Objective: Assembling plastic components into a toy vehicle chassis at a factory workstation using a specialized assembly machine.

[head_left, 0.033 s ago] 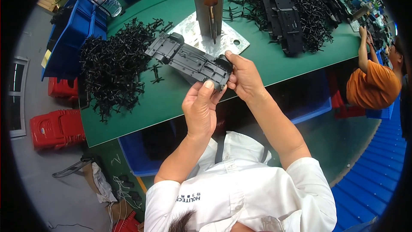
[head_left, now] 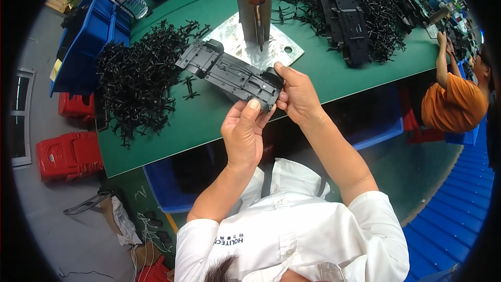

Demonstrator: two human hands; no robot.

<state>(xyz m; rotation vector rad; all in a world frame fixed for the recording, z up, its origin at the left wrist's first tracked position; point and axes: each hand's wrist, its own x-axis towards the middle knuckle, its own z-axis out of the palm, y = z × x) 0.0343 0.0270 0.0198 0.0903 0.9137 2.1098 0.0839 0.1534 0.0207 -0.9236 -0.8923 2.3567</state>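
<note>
Both my hands hold a long black plastic toy-car chassis, tilted above the green table's front part. My left hand is closed on its near edge, thumb on top. At the right end, my right hand pinches the chassis by a corner; some of its fingers are hidden beneath. Just beyond the chassis, a pointed metal tip hangs from an upright machine over a shiny metal plate. A loose small black part lies on the table by the chassis.
A heap of small black plastic parts covers the table's left side. More chassis lie on another heap at the far right. Blue bins and a water bottle stand at the far left. A person in orange works at the right.
</note>
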